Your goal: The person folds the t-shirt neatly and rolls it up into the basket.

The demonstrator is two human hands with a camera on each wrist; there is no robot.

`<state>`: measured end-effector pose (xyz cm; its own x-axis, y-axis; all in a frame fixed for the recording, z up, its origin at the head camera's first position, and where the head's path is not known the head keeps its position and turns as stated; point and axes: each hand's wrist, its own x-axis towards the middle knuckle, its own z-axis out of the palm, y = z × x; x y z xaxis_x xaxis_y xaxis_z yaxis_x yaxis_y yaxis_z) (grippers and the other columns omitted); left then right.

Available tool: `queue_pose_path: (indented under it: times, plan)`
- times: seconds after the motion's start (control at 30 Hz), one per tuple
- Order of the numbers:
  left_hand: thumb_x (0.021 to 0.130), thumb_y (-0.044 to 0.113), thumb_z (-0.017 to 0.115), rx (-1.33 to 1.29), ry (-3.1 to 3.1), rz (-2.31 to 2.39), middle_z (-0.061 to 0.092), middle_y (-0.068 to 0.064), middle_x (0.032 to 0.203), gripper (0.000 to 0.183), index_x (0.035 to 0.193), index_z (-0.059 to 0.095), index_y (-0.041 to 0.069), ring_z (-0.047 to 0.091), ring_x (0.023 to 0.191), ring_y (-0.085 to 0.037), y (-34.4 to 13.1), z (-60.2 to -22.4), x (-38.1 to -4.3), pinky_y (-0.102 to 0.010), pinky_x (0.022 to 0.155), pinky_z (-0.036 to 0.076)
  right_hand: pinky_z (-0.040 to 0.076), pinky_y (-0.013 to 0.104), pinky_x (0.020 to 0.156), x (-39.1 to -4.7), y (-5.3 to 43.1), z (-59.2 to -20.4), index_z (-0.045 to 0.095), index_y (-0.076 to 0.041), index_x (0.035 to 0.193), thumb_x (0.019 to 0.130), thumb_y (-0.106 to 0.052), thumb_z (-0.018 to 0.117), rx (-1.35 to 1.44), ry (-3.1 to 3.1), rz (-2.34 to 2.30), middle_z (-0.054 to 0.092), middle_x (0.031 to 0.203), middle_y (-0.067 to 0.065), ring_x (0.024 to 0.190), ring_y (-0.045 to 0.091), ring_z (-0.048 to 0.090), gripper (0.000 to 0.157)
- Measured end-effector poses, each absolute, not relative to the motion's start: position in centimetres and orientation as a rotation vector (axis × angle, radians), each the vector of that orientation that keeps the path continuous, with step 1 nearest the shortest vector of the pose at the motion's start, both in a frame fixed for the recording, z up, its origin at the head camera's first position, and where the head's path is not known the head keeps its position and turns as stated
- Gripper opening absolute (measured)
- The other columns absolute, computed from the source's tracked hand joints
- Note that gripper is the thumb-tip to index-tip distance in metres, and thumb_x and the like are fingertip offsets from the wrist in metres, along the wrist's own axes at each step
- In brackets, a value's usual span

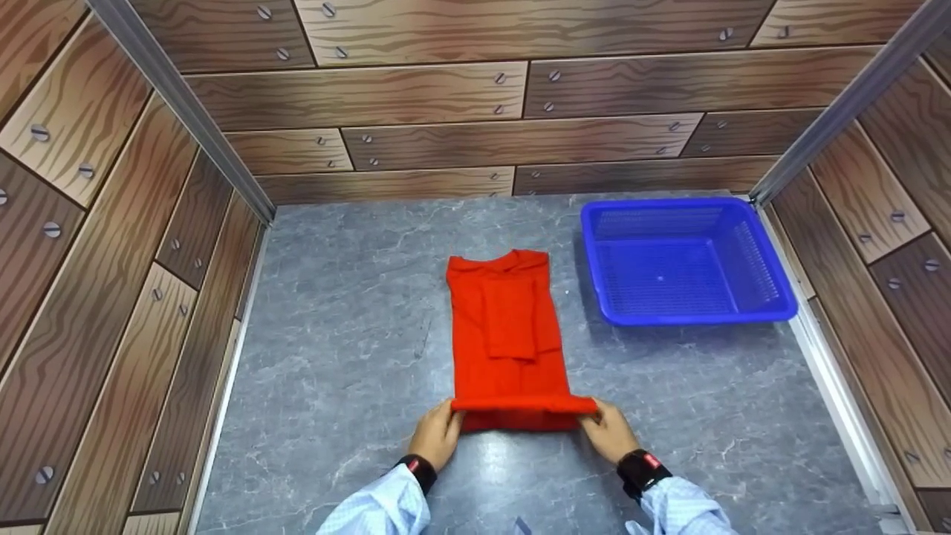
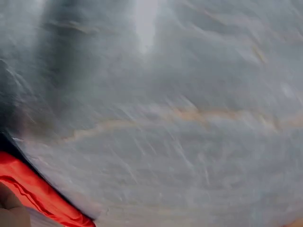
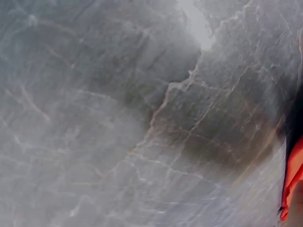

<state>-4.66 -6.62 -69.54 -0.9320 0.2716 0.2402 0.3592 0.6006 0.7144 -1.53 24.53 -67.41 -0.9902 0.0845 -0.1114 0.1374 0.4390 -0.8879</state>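
A red shirt (image 1: 472,334) lies lengthwise on the grey marbled surface, its collar at the far end and a sleeve folded flat over its middle. My left hand (image 1: 436,437) pinches the left corner of the near edge, and my right hand (image 1: 611,432) pinches the right corner. Between the hands the edge is raised in a straight band, with more red cloth showing below it. Only a corner of red cloth (image 2: 40,196) and part of the hand enter the left wrist view. In the right wrist view a strip of the cloth (image 3: 294,170) shows at the right border.
A blue plastic basket (image 1: 698,319) stands at the back right, beside the shirt. Wood-patterned walls (image 1: 416,89) close off the back and both sides, with metal posts (image 1: 186,111) at the corners. Grey surface (image 1: 334,312) extends to the shirt's left.
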Motion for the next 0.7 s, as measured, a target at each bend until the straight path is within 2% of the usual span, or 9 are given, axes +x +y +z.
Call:
queue_pose_path:
  times: [0.07, 0.13, 0.2, 0.27, 0.37, 0.43, 0.53, 0.63, 0.7]
  plan:
    - [0.096, 0.008, 0.056, -0.446, -2.682, -1.326, 0.071, -0.011, 0.092, 0.01, 0.102, 0.064, 0.003, 0.068, 0.087, -0.028, -6.1, -69.6, -4.7, -0.04, 0.078, 0.053, 0.05, 0.021, 0.082, -1.6, 24.2, -67.5, 0.071, 0.001, 0.102, 0.091, 0.0, 0.062, 0.206, 2.665, -1.618, 0.073, 0.1, 0.015, 0.086, 0.0, 0.061, 0.014]
    - [0.097, 0.006, 0.053, -0.358, -2.651, -1.429, 0.071, -0.014, 0.096, 0.013, 0.106, 0.062, 0.002, 0.068, 0.091, -0.029, -5.6, -69.8, -4.9, -0.042, 0.081, 0.053, 0.051, 0.022, 0.081, -1.9, 23.7, -67.6, 0.07, 0.002, 0.102, 0.094, -0.003, 0.061, 0.204, 2.7, -1.626, 0.073, 0.099, 0.017, 0.087, 0.002, 0.062, 0.013]
    - [0.098, 0.005, 0.051, -0.274, -2.615, -1.525, 0.071, -0.018, 0.103, 0.017, 0.111, 0.061, 0.0, 0.068, 0.097, -0.032, -5.2, -69.8, -5.3, -0.044, 0.085, 0.053, 0.052, 0.025, 0.084, -2.4, 23.3, -67.7, 0.068, 0.003, 0.106, 0.096, -0.006, 0.058, 0.215, 2.74, -1.619, 0.072, 0.103, 0.019, 0.093, 0.01, 0.066, 0.017]
    - [0.099, 0.007, 0.05, -0.198, -2.6, -1.575, 0.071, -0.021, 0.102, 0.018, 0.112, 0.059, 0.0, 0.069, 0.095, -0.033, -4.7, -69.8, -6.0, -0.045, 0.083, 0.053, 0.052, 0.033, 0.091, -3.0, 23.0, -67.7, 0.066, 0.004, 0.114, 0.098, -0.008, 0.055, 0.246, 2.758, -1.631, 0.07, 0.111, 0.023, 0.104, 0.022, 0.066, 0.023]
    - [0.1, 0.011, 0.05, -0.086, -2.614, -1.591, 0.068, -0.021, 0.088, 0.012, 0.104, 0.057, 0.002, 0.066, 0.08, -0.031, -4.1, -69.8, -6.9, -0.043, 0.073, 0.052, 0.048, 0.044, 0.1, -4.0, 22.7, -68.1, 0.06, 0.004, 0.124, 0.1, -0.01, 0.051, 0.292, 2.764, -1.629, 0.067, 0.12, 0.024, 0.115, 0.034, 0.061, 0.03]
    - [0.1, 0.013, 0.051, -0.015, -2.636, -1.589, 0.063, -0.019, 0.08, 0.011, 0.098, 0.055, 0.004, 0.06, 0.073, -0.029, -3.8, -69.8, -7.3, -0.041, 0.068, 0.049, 0.047, 0.049, 0.1, -4.6, 22.6, -68.5, 0.059, 0.004, 0.126, 0.1, -0.01, 0.05, 0.297, 2.761, -1.628, 0.067, 0.119, 0.024, 0.114, 0.036, 0.061, 0.03]
    - [0.1, 0.013, 0.051, 0.054, -2.665, -1.596, 0.062, -0.019, 0.08, 0.01, 0.097, 0.056, 0.004, 0.06, 0.075, -0.032, -3.7, -70.1, -7.7, -0.044, 0.071, 0.049, 0.05, 0.047, 0.089, -5.3, 22.6, -69.1, 0.061, 0.002, 0.116, 0.101, -0.01, 0.05, 0.284, 2.79, -1.575, 0.069, 0.104, 0.022, 0.099, 0.033, 0.064, 0.023]
    - [0.1, 0.012, 0.052, 0.078, -2.697, -1.584, 0.063, -0.021, 0.084, 0.011, 0.098, 0.057, 0.003, 0.063, 0.081, -0.038, -3.6, -70.4, -7.9, -0.048, 0.075, 0.05, 0.047, 0.041, 0.076, -6.0, 22.8, -69.5, 0.06, -0.001, 0.102, 0.101, -0.012, 0.05, 0.29, 2.819, -1.479, 0.062, 0.084, 0.015, 0.081, 0.027, 0.058, 0.015]
    - [0.099, 0.012, 0.053, 0.065, -2.71, -1.574, 0.064, -0.022, 0.085, 0.011, 0.097, 0.058, 0.003, 0.064, 0.082, -0.04, -3.6, -70.7, -8.0, -0.048, 0.075, 0.05, 0.044, 0.039, 0.073, -6.3, 23.0, -69.7, 0.059, -0.002, 0.097, 0.101, -0.013, 0.05, 0.315, 2.817, -1.419, 0.058, 0.079, 0.014, 0.077, 0.027, 0.054, 0.015]
